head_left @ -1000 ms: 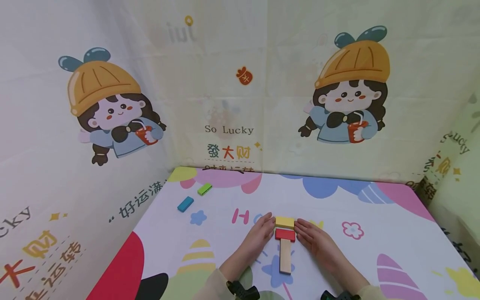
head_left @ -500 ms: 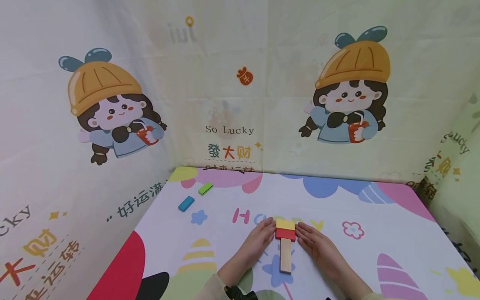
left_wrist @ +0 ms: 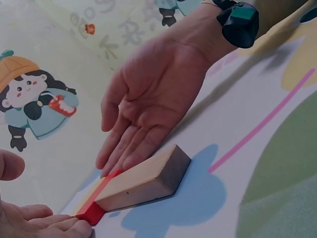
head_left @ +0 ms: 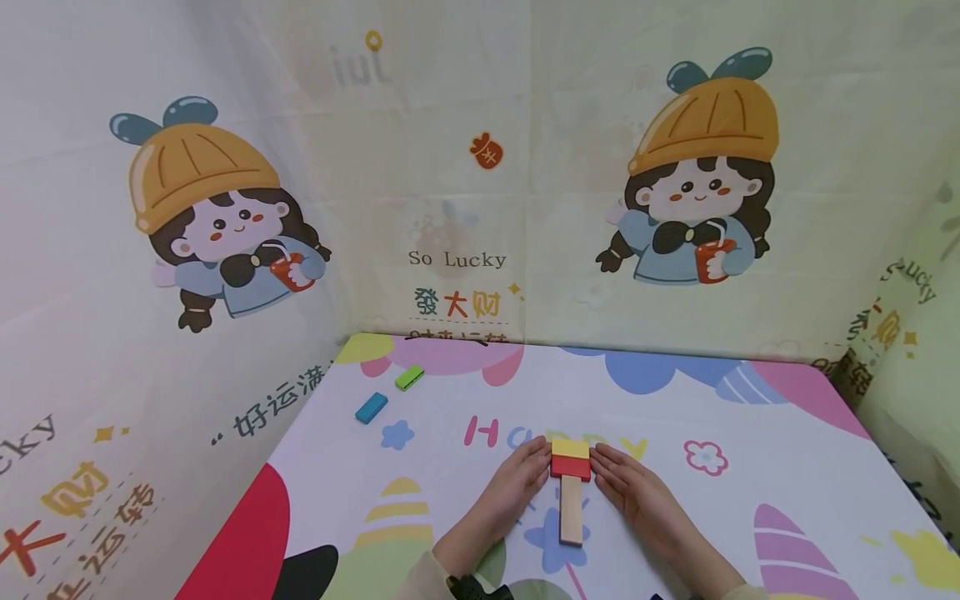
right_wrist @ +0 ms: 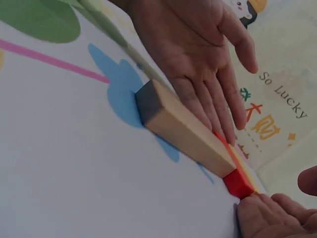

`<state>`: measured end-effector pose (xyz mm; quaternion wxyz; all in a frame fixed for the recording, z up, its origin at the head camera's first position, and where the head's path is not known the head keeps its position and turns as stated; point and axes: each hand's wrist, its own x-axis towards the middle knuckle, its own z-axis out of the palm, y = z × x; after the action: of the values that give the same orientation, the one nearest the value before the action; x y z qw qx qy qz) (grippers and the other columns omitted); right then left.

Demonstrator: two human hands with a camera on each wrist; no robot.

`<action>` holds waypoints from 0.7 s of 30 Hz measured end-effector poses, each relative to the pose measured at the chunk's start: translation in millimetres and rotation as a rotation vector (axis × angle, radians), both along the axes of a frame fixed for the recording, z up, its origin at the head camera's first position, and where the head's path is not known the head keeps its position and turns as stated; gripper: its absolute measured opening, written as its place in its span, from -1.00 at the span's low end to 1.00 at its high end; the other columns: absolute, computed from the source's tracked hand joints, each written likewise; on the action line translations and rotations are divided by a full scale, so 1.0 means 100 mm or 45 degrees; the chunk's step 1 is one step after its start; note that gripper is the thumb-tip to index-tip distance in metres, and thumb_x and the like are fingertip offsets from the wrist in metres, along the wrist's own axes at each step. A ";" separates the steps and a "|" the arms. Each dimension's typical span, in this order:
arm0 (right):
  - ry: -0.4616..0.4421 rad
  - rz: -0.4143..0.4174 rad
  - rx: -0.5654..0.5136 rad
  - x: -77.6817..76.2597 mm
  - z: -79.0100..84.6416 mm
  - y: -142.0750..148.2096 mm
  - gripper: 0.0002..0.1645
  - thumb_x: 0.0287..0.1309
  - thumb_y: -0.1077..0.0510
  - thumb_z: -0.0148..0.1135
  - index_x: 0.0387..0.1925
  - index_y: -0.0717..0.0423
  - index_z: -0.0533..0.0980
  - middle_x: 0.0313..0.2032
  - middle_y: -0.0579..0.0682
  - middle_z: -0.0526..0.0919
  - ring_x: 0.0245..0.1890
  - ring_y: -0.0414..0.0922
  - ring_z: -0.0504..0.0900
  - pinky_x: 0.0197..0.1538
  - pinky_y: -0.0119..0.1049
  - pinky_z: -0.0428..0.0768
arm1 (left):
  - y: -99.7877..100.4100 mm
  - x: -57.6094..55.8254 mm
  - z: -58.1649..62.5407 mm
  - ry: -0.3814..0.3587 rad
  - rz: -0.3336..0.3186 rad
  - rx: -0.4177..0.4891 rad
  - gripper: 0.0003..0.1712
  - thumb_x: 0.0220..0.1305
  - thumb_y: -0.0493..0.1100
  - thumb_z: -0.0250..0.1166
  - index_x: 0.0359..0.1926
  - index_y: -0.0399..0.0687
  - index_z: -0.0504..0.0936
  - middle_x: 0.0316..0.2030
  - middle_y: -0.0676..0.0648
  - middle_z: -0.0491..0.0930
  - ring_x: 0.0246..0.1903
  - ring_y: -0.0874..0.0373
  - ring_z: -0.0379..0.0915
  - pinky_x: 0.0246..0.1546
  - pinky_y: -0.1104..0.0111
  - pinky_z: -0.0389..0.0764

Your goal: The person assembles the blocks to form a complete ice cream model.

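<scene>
The left hand [head_left: 516,483] and the right hand [head_left: 636,493] stand on edge on the worktop [head_left: 697,517], palms facing each other, one at each end of the yellow block [head_left: 571,448] and the red block [head_left: 571,467]. On both, the fingers [head_left: 618,458] are extended and lie side by side, with the thumb [left_wrist: 111,106] set apart from them; neither hand is curled around anything. In the wrist views, fingertips of both hands touch the ends of the red block; whether they also press on the yellow one is hard to tell. The yellow block lies along the far side of the red one, their long sides touching. From the near side of the red block, a plain wooden block [head_left: 571,512] runs back toward the person, its far end meeting the red block near the middle, so that the pieces form a T. Its near part lies over a blue flower print [head_left: 551,546]. Well apart, toward the far left of the worktop, lie a blue block [head_left: 371,408] and, just beyond it, a green block [head_left: 409,377]
</scene>
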<state>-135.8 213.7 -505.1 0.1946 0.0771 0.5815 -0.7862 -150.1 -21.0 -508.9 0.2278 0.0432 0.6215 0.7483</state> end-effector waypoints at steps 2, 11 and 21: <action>0.010 -0.008 0.038 0.00 0.03 -0.02 -0.32 0.64 0.10 -0.18 0.61 0.27 0.00 0.58 0.21 0.13 0.54 0.03 0.21 0.37 -0.23 0.42 | 0.00 0.00 0.00 -0.002 0.002 0.005 -0.26 0.61 0.02 0.04 0.60 -0.24 0.09 0.56 -0.24 0.18 0.57 -0.13 0.09 0.43 0.10 0.33; 0.398 0.186 0.852 0.09 0.14 -0.21 -0.22 0.44 0.00 0.20 0.53 0.23 0.23 0.51 0.31 0.27 0.51 0.26 0.27 0.43 0.21 0.35 | -0.03 0.03 0.06 0.032 0.008 -0.119 -0.26 0.57 0.06 0.10 0.57 -0.19 0.20 0.52 -0.18 0.29 0.52 -0.10 0.21 0.37 0.14 0.43; 0.948 0.549 1.334 0.10 0.23 -0.19 -0.16 0.14 -0.18 0.50 0.41 -0.08 0.45 0.54 0.07 0.29 0.57 0.33 0.09 0.40 0.41 0.26 | -0.27 0.02 0.11 0.163 -0.079 -0.310 -0.32 0.56 0.06 0.11 0.50 -0.24 0.32 0.42 -0.22 0.44 0.44 -0.11 0.35 0.38 0.06 0.42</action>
<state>-125.3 194.6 -481.9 0.0708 -0.2324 0.9163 -0.3184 -147.7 -48.4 -498.0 0.2143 0.0823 0.7193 0.6556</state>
